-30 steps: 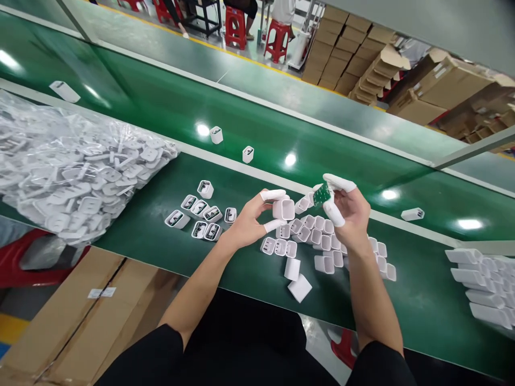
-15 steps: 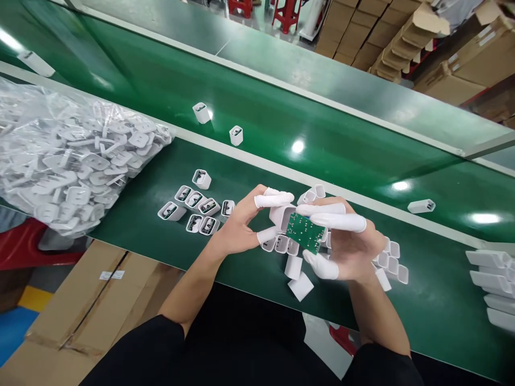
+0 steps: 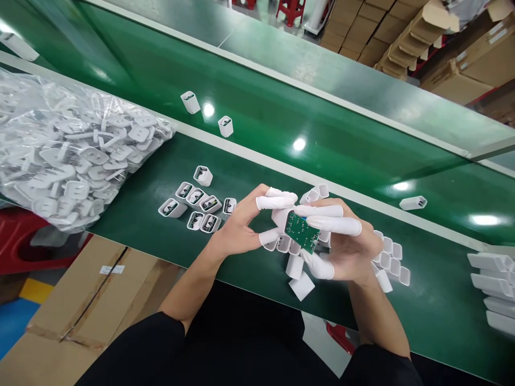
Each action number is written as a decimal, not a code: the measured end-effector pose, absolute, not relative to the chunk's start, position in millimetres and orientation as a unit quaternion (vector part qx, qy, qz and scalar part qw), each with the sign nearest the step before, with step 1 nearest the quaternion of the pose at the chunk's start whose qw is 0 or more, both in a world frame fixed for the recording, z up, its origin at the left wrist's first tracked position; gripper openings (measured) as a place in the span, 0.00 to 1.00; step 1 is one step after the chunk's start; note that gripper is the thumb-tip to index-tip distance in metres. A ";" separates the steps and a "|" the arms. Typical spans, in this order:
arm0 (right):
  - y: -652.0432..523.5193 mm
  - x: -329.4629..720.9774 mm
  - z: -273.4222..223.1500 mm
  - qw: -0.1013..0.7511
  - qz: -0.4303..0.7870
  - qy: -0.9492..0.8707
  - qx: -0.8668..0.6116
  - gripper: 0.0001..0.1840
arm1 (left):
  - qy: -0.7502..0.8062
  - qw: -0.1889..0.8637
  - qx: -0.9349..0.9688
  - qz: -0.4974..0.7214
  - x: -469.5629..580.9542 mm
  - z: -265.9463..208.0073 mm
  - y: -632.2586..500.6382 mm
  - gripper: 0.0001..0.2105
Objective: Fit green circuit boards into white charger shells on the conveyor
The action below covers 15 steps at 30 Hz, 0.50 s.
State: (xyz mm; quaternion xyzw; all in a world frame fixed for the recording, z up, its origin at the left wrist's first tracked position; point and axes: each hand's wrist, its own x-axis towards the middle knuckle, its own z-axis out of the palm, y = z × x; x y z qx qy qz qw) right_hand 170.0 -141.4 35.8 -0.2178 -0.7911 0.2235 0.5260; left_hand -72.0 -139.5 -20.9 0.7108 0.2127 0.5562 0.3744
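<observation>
My left hand, with white finger cots on, is closed around a white plastic housing. Between the thumb and fingers of my right hand, also in finger cots, is a green circuit board, solder side facing me. The board's left edge is at the housing's open end and appears partly inside it. Below my hands lie two white housings. More open housings stand behind and beside my right hand, partly hidden by it. To the left is a group of housings with boards inside.
A clear bag of white plug covers lies at the left. Beyond the white rail, a green conveyor belt carries spaced housings. Stacked white housings sit at the far right. A cardboard box stands below the table, at left.
The circuit board has shifted slightly left, further into the housing's opening, with my right hand. The housings on the belt have moved left. My view has shifted a little.
</observation>
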 end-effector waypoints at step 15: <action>-140.4 169.3 40.3 0.518 0.207 -0.791 -0.250 0.40 | 0.216 0.365 0.714 0.557 -72.6 -22.7 -139.3 0.35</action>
